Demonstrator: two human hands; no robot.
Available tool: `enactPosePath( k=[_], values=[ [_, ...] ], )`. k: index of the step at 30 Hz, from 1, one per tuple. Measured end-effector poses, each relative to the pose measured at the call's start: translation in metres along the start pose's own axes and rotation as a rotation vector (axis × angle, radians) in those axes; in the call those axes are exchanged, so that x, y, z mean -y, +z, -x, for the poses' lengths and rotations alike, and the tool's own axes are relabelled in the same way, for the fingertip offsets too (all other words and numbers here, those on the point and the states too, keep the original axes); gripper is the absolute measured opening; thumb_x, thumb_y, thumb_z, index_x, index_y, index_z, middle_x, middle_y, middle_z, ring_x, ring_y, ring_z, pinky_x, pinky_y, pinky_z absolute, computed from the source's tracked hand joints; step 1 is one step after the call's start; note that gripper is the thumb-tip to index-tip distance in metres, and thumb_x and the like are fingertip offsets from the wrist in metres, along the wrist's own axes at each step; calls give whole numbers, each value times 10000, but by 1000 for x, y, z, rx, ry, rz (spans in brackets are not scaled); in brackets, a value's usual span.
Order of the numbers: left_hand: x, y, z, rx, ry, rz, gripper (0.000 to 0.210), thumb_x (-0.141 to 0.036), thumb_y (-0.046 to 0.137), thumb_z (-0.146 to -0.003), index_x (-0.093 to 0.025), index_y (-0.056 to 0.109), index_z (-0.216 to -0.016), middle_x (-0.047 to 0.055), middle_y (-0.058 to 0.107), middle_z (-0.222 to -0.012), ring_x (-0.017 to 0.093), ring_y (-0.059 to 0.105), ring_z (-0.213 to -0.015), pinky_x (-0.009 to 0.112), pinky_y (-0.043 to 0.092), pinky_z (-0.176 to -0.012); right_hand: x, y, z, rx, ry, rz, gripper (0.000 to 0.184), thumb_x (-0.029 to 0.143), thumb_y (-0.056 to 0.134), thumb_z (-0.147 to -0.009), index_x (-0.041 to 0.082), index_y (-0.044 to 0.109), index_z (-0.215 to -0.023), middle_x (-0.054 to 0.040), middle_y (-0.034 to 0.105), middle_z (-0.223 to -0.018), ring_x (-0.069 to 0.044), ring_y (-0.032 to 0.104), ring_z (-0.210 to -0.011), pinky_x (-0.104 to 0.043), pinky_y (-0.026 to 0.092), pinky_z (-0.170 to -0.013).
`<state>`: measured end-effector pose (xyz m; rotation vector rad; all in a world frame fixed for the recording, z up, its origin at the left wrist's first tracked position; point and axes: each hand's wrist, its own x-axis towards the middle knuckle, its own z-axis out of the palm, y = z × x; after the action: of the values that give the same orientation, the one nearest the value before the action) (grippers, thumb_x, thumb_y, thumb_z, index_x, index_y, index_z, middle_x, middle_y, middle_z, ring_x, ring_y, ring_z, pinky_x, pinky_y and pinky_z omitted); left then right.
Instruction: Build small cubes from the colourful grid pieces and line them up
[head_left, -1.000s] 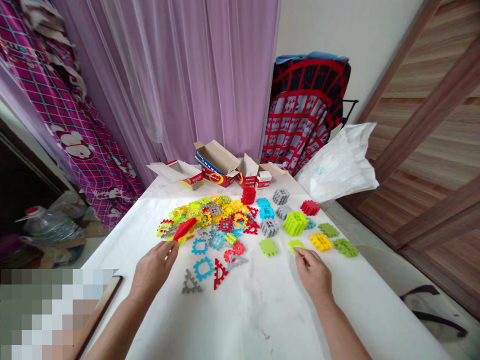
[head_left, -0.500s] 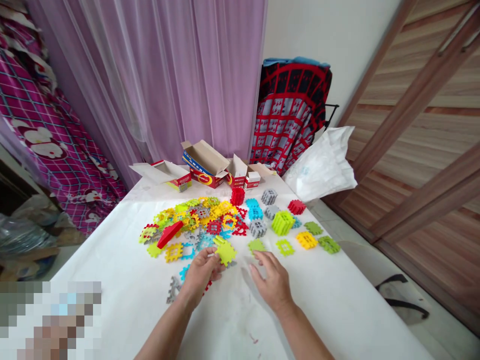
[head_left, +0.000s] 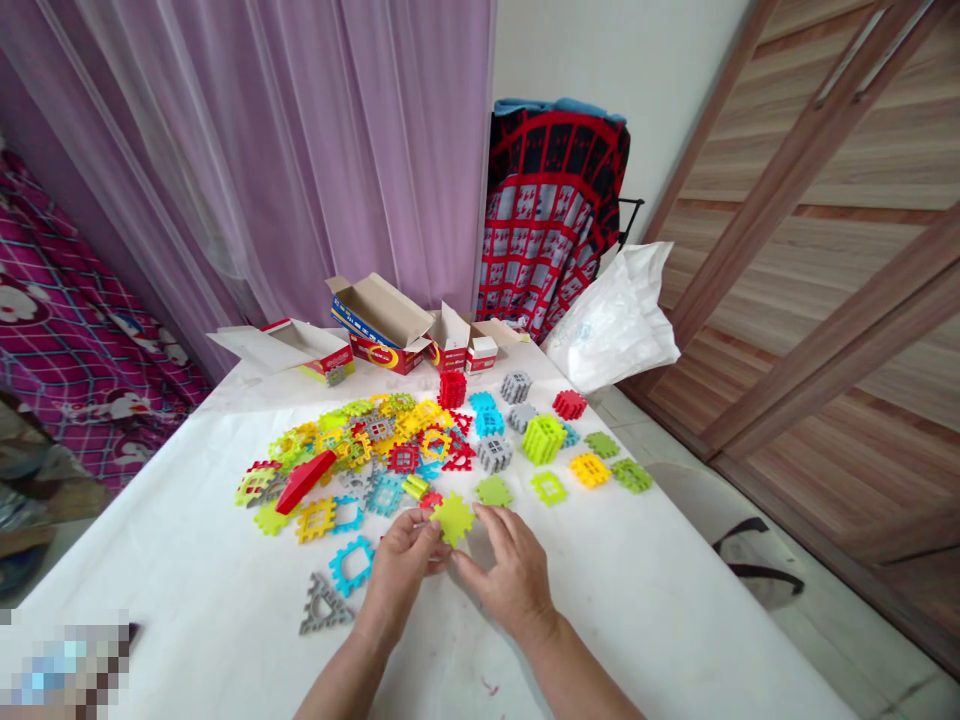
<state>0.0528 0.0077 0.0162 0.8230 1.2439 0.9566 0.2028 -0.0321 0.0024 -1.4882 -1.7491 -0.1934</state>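
My left hand (head_left: 405,555) pinches a lime-green square tile with toothed edges (head_left: 454,518) just above the table. My right hand (head_left: 514,570) has come to the same tile, its index fingertip at the right edge and its thumb by the lower corner. Right behind the tile lies another flat green tile (head_left: 493,490). A small light-green piece (head_left: 415,487) and a red piece rest just beyond my left fingers. Left of that hand are a blue open-frame tile (head_left: 351,566) and a grey triangular piece (head_left: 324,606).
A heap of mixed toothed tiles (head_left: 375,430) with a red roof-like piece (head_left: 306,482) spreads on the left. Sorted stacks stand right, including a tall green stack (head_left: 544,440) and a yellow one (head_left: 589,470). Opened boxes (head_left: 382,320) and a white bag (head_left: 615,320) sit behind.
My right hand has moved in from apart to the edge of the green tile. The small light-green piece behind the tile now shows clear of my left hand. The view has shifted right.
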Motion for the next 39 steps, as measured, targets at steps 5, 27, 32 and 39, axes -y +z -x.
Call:
enactPosePath(
  k=[5,27,32,39],
  values=[
    [-3,3,3,35,-4,13,526,-578,784,-532,-210,559,-835,-28,676,-652,118,648,-564,215,503,-533,3,0,0,-5,18,-11,349,348,622,-821,185,606,-1129,-99,684,-1013,-234,656,-933,-353,557,-806],
    [-10,-26,-1,-53,112,-28,541,-574,748,-586,-218,576,-955,-32,653,-675,126,631,-581,236,538,-525,-46,0,-5,29,183,254,275,311,541,-857,184,603,-1093,-103,643,-1097,-252,557,-1027,-375,434,-880],
    [-9,-26,-1,-46,122,-51,534,-579,731,-600,-217,592,-967,-30,647,-695,124,627,-584,233,536,-518,-41,3,-9,56,200,280,292,380,583,-845,188,587,-1065,-98,635,-1057,-253,558,-1000,-362,430,-830],
    [-5,-28,-3,-30,117,-76,560,-602,710,-590,-218,595,-982,-26,655,-724,127,634,-607,236,544,-532,-35,10,-13,69,243,343,256,354,644,-790,205,579,-987,-76,635,-975,-252,558,-936,-352,416,-775]
  ],
)
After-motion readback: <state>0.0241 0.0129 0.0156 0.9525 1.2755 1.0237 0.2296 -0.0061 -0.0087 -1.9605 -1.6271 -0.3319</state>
